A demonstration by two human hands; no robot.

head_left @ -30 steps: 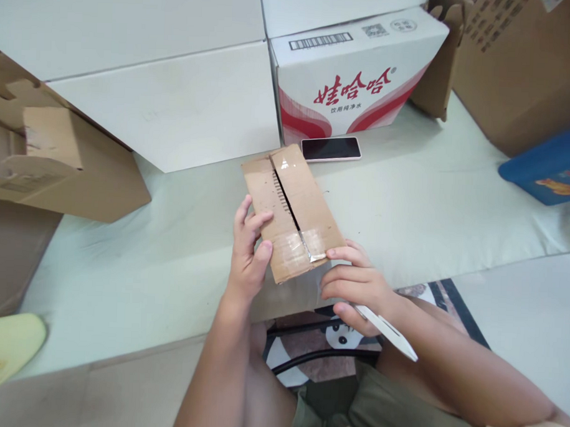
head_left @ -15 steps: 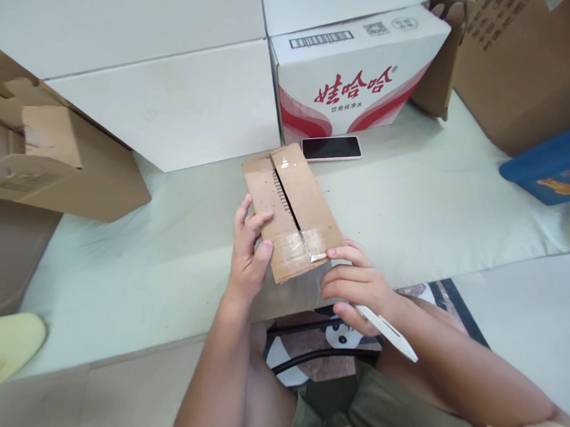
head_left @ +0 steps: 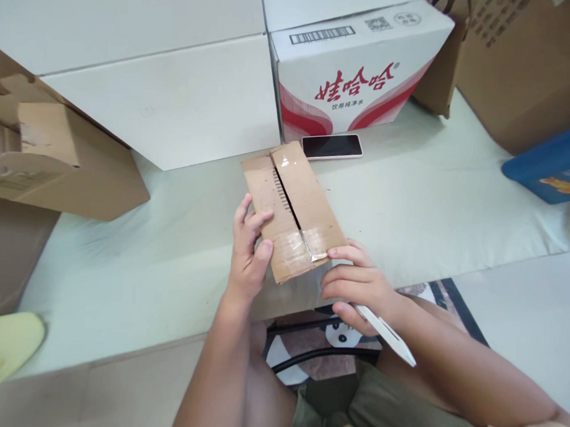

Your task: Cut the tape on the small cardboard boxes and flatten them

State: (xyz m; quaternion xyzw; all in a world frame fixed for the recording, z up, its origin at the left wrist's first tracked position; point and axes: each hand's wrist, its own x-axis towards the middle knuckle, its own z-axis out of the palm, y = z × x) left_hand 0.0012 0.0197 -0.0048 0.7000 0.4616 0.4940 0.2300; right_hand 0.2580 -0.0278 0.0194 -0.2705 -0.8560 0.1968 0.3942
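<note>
A small cardboard box (head_left: pixel 308 199) sits tilted in front of me, with a dark gap between its two top flaps and clear tape across the near end. Its left side is gripped by my left hand (head_left: pixel 250 249), thumb and fingertips lying on the top edge. My right hand (head_left: pixel 352 281) is at the near right corner, its index fingertip touching the taped edge. Held in that same hand is a slim white utility knife (head_left: pixel 388 335), its pointed end directed back toward my forearm. No blade shows.
Behind the box lies a phone (head_left: pixel 333 146), against a white and red carton (head_left: pixel 355 85). A large white box (head_left: pixel 176 110) stands to its left. Cardboard boxes (head_left: pixel 90 163) flank the pale cloth-covered table (head_left: pixel 171 265). A blue container (head_left: pixel 548 170) is at right, a yellow object (head_left: pixel 9 347) at left.
Almost nothing differs. The view has shifted very slightly, and the knife's pointed end sits a touch lower; both hands keep their places on the box.
</note>
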